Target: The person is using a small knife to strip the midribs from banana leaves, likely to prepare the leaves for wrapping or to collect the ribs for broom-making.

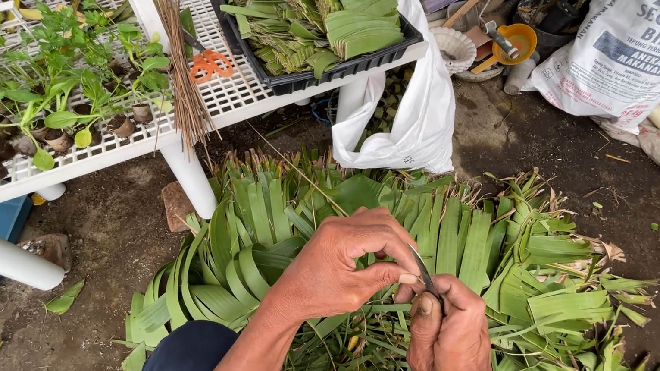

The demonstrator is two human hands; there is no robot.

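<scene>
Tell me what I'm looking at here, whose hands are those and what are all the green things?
There is just one picture, taken by a camera on a person's head looking down, so you see that person's own two bare hands. The left hand pinches a thin strip of leaf. The right hand holds a small knife with its blade touching that strip. Below the hands, on the dirt ground, lies a big pile of long green leaves. Up on the left is a white rack. On it stand small potted seedlings, a bundle of thin brown sticks, orange scissors and a black tray of folded leaves. A white plastic bag hangs beside the tray.
</scene>
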